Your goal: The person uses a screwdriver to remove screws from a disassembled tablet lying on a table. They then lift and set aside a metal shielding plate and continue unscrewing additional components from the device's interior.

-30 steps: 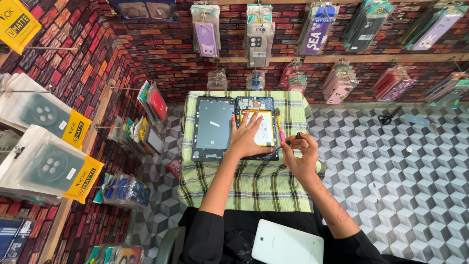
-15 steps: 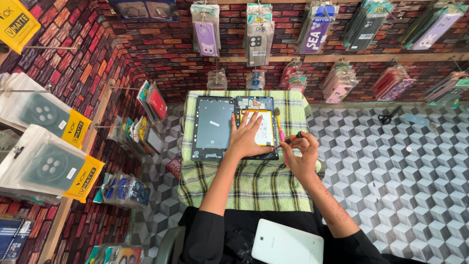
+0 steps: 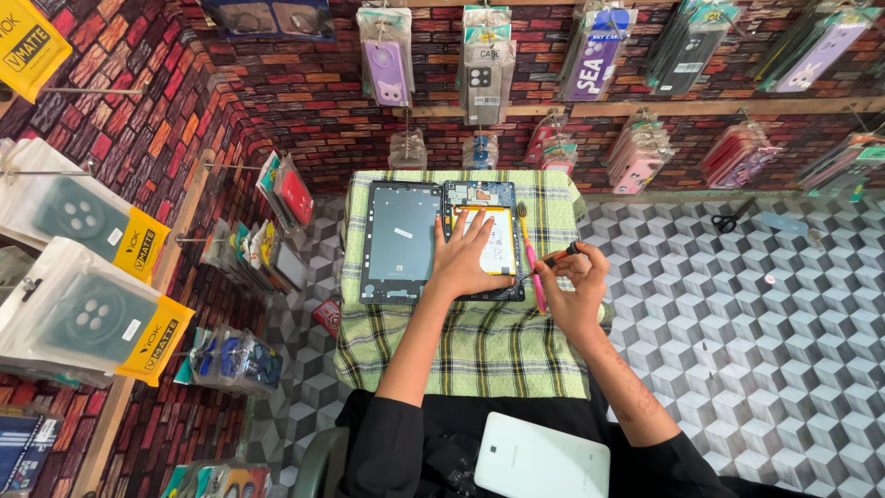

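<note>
The opened tablet lay on the checked green cloth that covered the small surface, its inside facing up with a pale battery and a dark blue board showing. The left hand lay flat on that tablet, fingers spread over the battery and the palm at the near edge. Touching the tablet's left side lay the grey tablet frame, flat and face up.

Just right of the tablet, the right hand had its fingers pressed together in a pinch around a small screwdriver with an orange and black handle, the tip pointing toward the tablet's right edge; whether the tip touched it could not be told. Between the tablet and that hand lay a pink toothbrush, lengthwise along the tablet's right edge.

Nearer the person than the tablet, a white back cover rested on the lap against black clothing. Well to the right of the tablet, scissors lay on the cube-patterned floor. Beyond the tablet, phone cases in clear packets hung on the brick-patterned wall.
</note>
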